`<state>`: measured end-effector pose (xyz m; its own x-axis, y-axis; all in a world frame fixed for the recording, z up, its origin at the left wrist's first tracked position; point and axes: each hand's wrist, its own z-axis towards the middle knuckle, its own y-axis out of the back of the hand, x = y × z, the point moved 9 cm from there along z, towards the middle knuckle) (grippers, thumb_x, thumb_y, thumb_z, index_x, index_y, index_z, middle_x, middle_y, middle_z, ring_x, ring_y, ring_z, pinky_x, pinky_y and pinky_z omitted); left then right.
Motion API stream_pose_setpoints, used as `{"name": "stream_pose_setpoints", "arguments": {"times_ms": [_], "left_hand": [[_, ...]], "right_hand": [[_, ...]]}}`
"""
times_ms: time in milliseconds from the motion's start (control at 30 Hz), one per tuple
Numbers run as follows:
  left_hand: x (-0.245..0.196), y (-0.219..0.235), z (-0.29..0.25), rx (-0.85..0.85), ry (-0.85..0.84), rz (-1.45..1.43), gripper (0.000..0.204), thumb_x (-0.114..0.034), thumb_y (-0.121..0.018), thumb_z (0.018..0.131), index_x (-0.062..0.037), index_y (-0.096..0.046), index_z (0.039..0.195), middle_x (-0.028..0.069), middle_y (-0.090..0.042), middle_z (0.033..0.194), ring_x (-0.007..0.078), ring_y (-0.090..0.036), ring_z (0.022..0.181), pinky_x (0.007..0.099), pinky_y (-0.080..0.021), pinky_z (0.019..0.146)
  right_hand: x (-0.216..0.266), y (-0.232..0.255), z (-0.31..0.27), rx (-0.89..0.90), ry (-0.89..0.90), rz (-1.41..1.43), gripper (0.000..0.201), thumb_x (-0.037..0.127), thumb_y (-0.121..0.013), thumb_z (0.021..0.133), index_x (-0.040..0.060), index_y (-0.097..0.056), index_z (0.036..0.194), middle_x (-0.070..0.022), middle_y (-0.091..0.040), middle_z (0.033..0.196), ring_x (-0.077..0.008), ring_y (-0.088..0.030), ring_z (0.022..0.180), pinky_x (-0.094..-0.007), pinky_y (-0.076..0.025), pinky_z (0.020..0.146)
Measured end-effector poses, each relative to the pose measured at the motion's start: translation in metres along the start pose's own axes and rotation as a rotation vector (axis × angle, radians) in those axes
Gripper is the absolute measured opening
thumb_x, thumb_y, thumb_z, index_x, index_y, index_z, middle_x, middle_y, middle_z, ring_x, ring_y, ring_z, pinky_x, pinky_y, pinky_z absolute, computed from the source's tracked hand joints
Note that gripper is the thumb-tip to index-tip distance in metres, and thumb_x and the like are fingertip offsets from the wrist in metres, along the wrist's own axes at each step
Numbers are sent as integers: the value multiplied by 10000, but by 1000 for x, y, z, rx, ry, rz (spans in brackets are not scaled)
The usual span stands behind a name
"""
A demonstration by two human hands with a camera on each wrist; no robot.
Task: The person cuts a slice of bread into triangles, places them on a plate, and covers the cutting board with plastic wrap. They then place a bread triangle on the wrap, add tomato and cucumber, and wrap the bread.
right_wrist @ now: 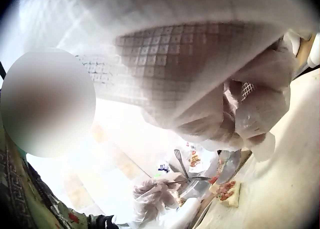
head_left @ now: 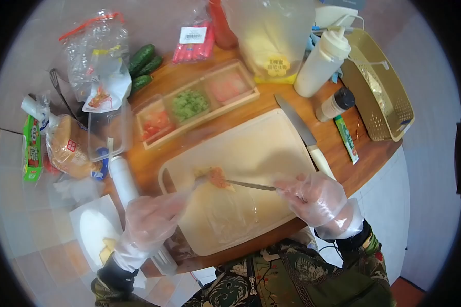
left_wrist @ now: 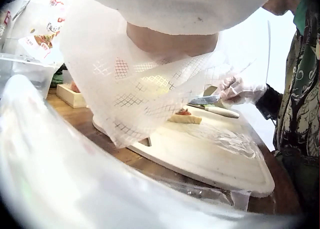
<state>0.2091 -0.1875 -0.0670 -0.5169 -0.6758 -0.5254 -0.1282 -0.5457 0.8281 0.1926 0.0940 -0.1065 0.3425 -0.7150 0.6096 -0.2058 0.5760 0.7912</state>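
On the cutting board (head_left: pixel 256 138) lies a small piece of bread (head_left: pixel 225 186) topped with a reddish filling (head_left: pixel 217 177). My right hand (head_left: pixel 315 199), in a clear plastic glove, grips a knife (head_left: pixel 251 184) whose tip touches the filling. My gloved left hand (head_left: pixel 153 220) holds a metal utensil (head_left: pixel 201 180) at the bread's left side. In the right wrist view the topped bread (right_wrist: pixel 229 194) sits beside the blade (right_wrist: pixel 230 166). The left wrist view shows the bread (left_wrist: pixel 186 119) and the right hand (left_wrist: pixel 242 90); plastic hides most of the left hand.
Behind the board stands a wooden tray (head_left: pixel 194 120) with red, green and pink fillings. A large knife (head_left: pixel 297 123) lies along the board's right edge. Bottles, a basket (head_left: pixel 389 102) and a green tube (head_left: pixel 346 139) are at the right; cucumbers (head_left: pixel 142 60), bagged bread (head_left: pixel 69 146) and a plastic container (head_left: pixel 107 130) are left.
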Motion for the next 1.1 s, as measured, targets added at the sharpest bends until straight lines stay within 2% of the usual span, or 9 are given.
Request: {"name": "stream_pose_setpoints", "arguments": {"times_ms": [100,200,267,400,467,533,867,967,1100], "left_hand": [[6,7,-3,-71,1,-20,363,137,-667,851,-50,-719,1158,78,-777,987,214,-762,869,322,-602,789],[15,13,27,34,54,54,411,114,-662,861,-67,-688,1229,104,-767,982,267,-757,810,336,-594,713],[-7,34,59,-135,-49,264,395,62,-677,881,-78,-680,1250,130,-746,986,313,-728,772,361,-569,646],[6,36,91,-300,-173,303,391,17,-708,872,-79,-681,1249,134,-733,961,333,-697,729,396,-547,605],[15,31,102,-276,-190,342,419,7,-721,842,-85,-685,1249,113,-729,927,328,-700,760,406,-560,631],[21,25,110,-265,-199,376,423,2,-727,831,-89,-687,1243,100,-722,901,320,-700,789,407,-567,659],[40,-7,128,-109,-180,548,351,-48,-754,785,-89,-704,1130,86,-698,920,324,-668,974,446,-560,869],[39,-10,127,-81,-142,561,388,-47,-753,766,-99,-705,1148,85,-685,984,341,-645,1044,450,-550,909],[35,-5,123,-72,-94,556,492,-13,-723,751,-125,-693,1228,94,-654,1106,365,-622,1109,459,-554,923]], "right_hand": [[4,12,1,-23,1,27,261,57,-714,824,142,-786,1060,-93,-741,853,-310,-689,742,-376,-539,633],[4,19,3,-22,-81,37,304,46,-707,818,135,-786,1097,-102,-733,842,-314,-691,747,-372,-540,641],[4,19,4,-8,-117,29,297,45,-704,819,127,-786,1092,-107,-732,842,-313,-689,738,-371,-537,637],[6,20,5,-95,-43,56,161,179,-718,930,132,-807,1055,-135,-697,773,-324,-684,709,-407,-541,627],[7,27,4,-139,-4,66,159,189,-721,929,140,-808,1052,-125,-692,761,-319,-683,707,-410,-542,624],[5,29,4,-100,-53,-80,179,49,-742,835,112,-786,997,-80,-763,896,-303,-692,734,-375,-549,639],[-27,25,3,-116,-72,18,72,72,-747,846,77,-757,917,-80,-781,1045,-296,-714,809,-382,-560,692],[-35,28,4,-141,-110,72,122,57,-719,861,56,-761,975,-116,-769,1110,-313,-714,855,-380,-560,730],[-43,31,10,-163,-214,64,243,77,-669,917,73,-754,1145,-176,-740,1025,-352,-704,882,-395,-549,754]]}}
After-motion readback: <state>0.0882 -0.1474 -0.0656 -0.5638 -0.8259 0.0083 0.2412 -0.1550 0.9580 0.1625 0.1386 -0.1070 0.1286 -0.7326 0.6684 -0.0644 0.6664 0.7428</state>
